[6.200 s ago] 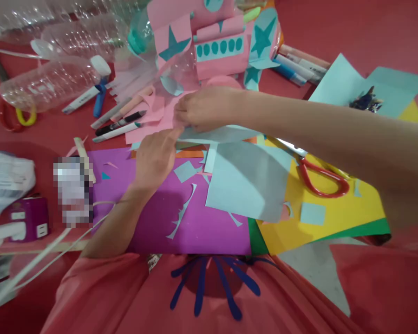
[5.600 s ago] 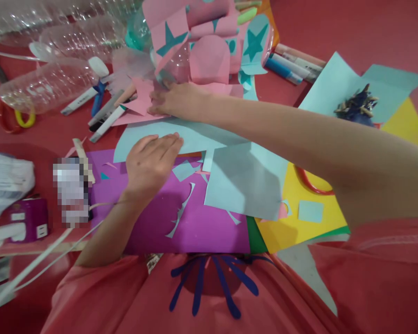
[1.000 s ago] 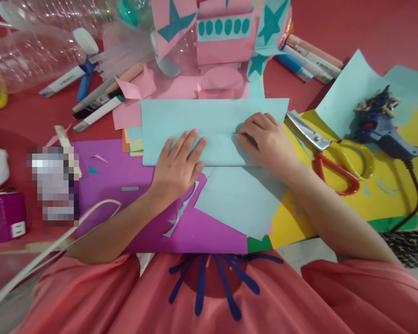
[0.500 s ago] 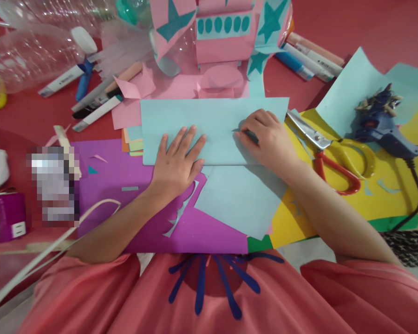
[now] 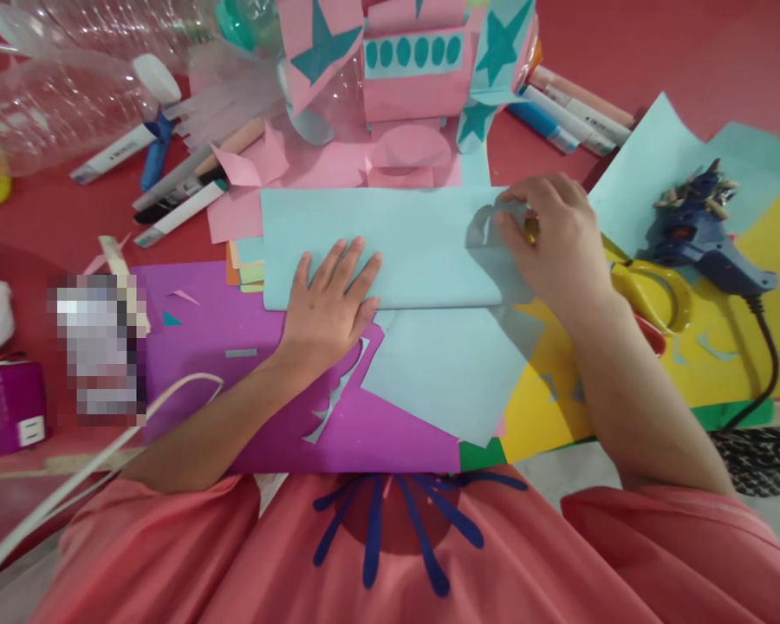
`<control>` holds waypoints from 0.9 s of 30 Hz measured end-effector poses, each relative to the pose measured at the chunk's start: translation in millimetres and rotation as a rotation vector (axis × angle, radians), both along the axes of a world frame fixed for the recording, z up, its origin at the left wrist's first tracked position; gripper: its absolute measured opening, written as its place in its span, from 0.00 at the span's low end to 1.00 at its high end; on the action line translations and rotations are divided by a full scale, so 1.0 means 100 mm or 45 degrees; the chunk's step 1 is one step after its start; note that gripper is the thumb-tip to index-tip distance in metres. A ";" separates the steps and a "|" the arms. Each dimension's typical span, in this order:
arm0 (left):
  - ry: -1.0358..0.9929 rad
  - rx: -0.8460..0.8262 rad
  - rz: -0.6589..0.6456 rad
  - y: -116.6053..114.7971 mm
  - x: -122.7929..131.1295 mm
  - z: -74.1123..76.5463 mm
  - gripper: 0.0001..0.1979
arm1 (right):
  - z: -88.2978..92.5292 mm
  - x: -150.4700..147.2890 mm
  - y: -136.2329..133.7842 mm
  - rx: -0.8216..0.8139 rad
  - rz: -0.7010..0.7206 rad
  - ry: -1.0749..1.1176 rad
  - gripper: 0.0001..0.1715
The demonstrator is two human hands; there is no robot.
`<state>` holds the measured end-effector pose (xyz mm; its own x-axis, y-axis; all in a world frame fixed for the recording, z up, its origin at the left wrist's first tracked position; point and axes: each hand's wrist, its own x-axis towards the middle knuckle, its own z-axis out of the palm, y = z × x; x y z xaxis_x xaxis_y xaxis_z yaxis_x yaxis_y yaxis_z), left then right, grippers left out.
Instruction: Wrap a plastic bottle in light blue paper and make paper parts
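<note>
My left hand (image 5: 331,303) lies flat, fingers spread, on a folded strip of light blue paper (image 5: 422,225). At the strip's right end, my right hand (image 5: 555,243) is bent inward with thumb and index finger close together. A small gold-coloured patch shows between its fingers, and I cannot make out what it is. Under the right hand and forearm lies a pair of scissors with yellow and red handles (image 5: 663,295), partly covered. A larger light blue sheet (image 5: 448,373) sits below the strip, over purple paper (image 5: 195,347).
A pink and blue paper model with teal stars (image 5: 416,95) stands behind the strip. Markers (image 5: 182,212) and clear plastic bottles (image 5: 52,104) are at the left. To the right, a blue glue gun (image 5: 708,238) with a cable rests on yellow paper (image 5: 702,373).
My right hand has moved right along the blue strip to its end and now covers part of the scissors. My left hand has stayed in place.
</note>
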<state>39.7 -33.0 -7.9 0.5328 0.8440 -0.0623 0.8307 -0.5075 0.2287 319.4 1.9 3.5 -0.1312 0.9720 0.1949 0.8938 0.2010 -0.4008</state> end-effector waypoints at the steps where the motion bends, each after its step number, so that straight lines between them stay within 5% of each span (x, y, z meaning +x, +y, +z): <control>1: 0.010 0.008 0.004 -0.01 0.00 0.01 0.27 | 0.00 0.00 0.00 0.008 -0.018 -0.005 0.13; 9: 0.087 0.075 0.019 -0.17 0.03 0.10 0.27 | 0.05 -0.05 -0.04 0.165 0.025 -0.062 0.16; 15: 0.068 0.104 0.027 -0.18 0.03 0.07 0.28 | -0.04 -0.44 -0.38 0.169 0.685 -0.157 0.23; 17: 0.055 0.101 0.039 -0.19 0.03 0.06 0.28 | -0.10 -0.56 -0.48 0.102 0.776 -0.203 0.26; 27: 0.000 0.010 0.068 -0.20 0.03 0.07 0.29 | -0.11 -0.55 -0.48 -0.044 0.690 -0.203 0.25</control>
